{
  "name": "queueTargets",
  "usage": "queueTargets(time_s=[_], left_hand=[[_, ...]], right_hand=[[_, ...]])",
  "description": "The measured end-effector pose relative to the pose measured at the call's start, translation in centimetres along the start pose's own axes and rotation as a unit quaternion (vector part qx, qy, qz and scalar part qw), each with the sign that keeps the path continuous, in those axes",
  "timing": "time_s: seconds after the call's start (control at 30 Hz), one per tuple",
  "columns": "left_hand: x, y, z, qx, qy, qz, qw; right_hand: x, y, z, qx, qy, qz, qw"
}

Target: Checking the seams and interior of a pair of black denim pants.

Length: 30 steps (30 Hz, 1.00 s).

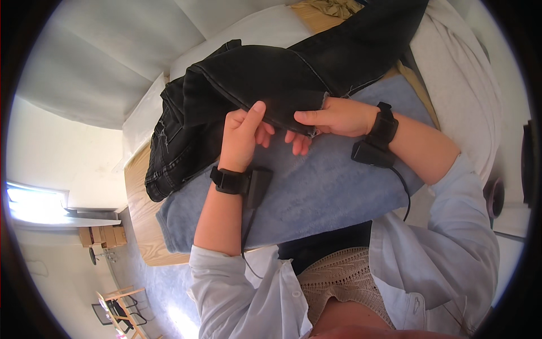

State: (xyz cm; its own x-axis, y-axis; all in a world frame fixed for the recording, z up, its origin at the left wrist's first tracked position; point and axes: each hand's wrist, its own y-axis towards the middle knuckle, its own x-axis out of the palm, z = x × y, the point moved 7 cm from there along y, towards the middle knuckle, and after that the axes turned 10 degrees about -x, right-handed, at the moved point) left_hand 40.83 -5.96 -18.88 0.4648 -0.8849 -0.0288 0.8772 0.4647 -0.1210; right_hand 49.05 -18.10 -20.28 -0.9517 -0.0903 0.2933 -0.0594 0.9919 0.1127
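Black jeans (254,70) with pale stitching lie across a fluffy blue blanket (322,186), one leg pulled toward me. My left hand (240,135) pinches the long edge of that leg, thumb on top and fingers curled below. At the leg's frayed hem, my right hand (347,117) grips the cloth with its thumb above and fingertips showing underneath. Between the two hands the fabric is held slightly raised off the blanket. The waist part of the jeans, bunched in folds, rests at the left. Black straps with small boxes and cables sit on both wrists.
A wooden tabletop (135,175) shows along the left under the blanket. White cloth (460,73) drapes at the right, and a brown-yellow fabric (333,7) lies at the far edge. Cardboard boxes (104,236) and a wooden-framed stand (121,311) are lower left.
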Motion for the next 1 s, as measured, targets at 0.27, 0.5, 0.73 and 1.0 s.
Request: queueTargets(time_s=[0.27, 0.5, 0.73, 1.0], left_hand=[[1.5, -0.5, 0.0, -0.020, 0.036, -0.060, 0.997], [1.1, -0.4, 0.1, -0.018, 0.024, -0.023, 0.999], [1.2, -0.2, 0.0, -0.012, 0.027, -0.026, 0.999], [2.0, -0.4, -0.2, -0.016, 0.074, -0.073, 0.994]], right_hand=[[-0.3, 0.2, 0.6, 0.017, 0.010, 0.000, 1.000], [0.1, -0.3, 0.0, 0.032, -0.010, 0.003, 0.999], [0.0, -0.2, 0.4, 0.037, 0.021, 0.001, 0.999], [-0.1, -0.2, 0.3, 0.044, -0.013, -0.005, 0.999]])
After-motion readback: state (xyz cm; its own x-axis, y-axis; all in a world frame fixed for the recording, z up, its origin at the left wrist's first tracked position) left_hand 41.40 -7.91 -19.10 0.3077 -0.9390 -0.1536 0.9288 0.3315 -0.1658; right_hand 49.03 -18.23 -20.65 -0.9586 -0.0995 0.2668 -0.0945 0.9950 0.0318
